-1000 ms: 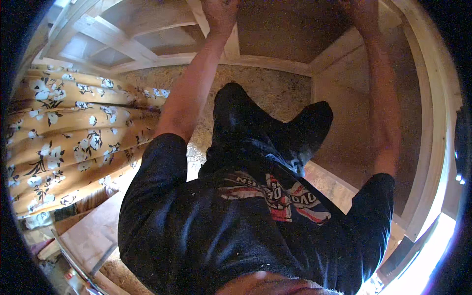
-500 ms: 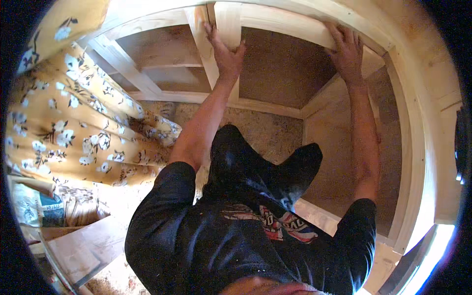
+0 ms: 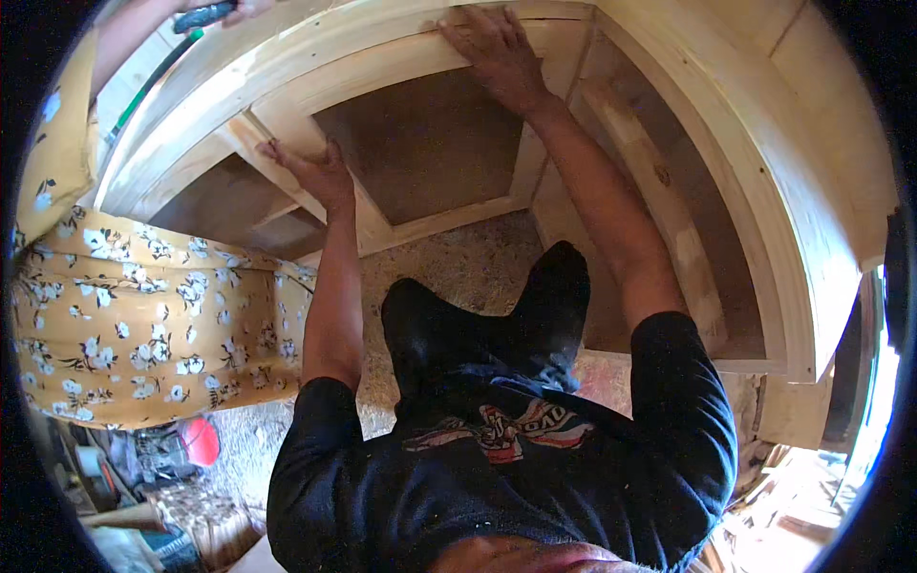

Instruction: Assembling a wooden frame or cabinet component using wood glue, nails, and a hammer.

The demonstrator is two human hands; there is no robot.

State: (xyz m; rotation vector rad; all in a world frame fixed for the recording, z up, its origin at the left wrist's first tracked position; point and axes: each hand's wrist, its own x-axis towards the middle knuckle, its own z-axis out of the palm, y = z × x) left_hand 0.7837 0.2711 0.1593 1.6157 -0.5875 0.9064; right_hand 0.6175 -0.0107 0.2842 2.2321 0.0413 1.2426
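Your left hand [image 3: 310, 172] lies flat, fingers spread, palm pressed against the upright wooden divider [image 3: 287, 153] of a pale unfinished wooden cabinet frame [image 3: 764, 191]. It grips nothing; it only bears on the wood. Your right hand [image 3: 497, 53] is likewise open, fingers splayed, pressed flat on the upper cross rail [image 3: 382, 67] of the same frame, well apart from the left hand and higher in view. Both forearms reach up from your dark T-shirt [image 3: 497, 477].

The frame fills the upper and right part of the view, its boards bending with the lens. Between your hands sits a recessed brown back panel [image 3: 420, 143]; a second, shadowed compartment [image 3: 220, 201] lies to the left of the divider. Your dark trouser knees [image 3: 487, 315] show below the panel, over a speckled chipboard floor [image 3: 449, 258].

At left hangs yellow cloth with a white flower print [image 3: 143, 325], just beside the frame. Another person's hand [image 3: 229, 10] shows at the top left edge, closed around a dark tool handle [image 3: 201, 16]; what tool it is cannot be told. A red object [image 3: 199, 439] sits among clutter at lower left.
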